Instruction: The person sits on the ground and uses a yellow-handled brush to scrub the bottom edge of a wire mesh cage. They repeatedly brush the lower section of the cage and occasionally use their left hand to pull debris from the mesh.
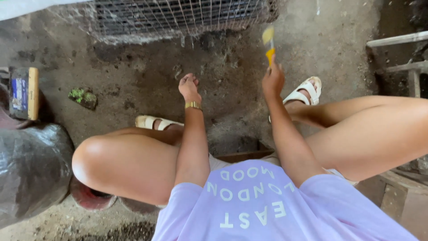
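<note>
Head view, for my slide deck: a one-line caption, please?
Seated person's right hand raises a yellow-handled tool near a wire cage.

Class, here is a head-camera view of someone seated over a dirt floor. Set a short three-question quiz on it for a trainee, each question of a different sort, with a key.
1. True or false: the right hand holds a yellow-handled tool raised toward the wire mesh cage.
2. What does the left hand hold?
A. a brick
B. nothing that can be seen
C. a sandal
3. Fill in: a gold ______ sits on the left wrist.

Key
1. True; the tool's upper end is blurred.
2. B; the fingers are loosely curled, above the dirt floor.
3. Bracelet (possibly a watch).
</note>
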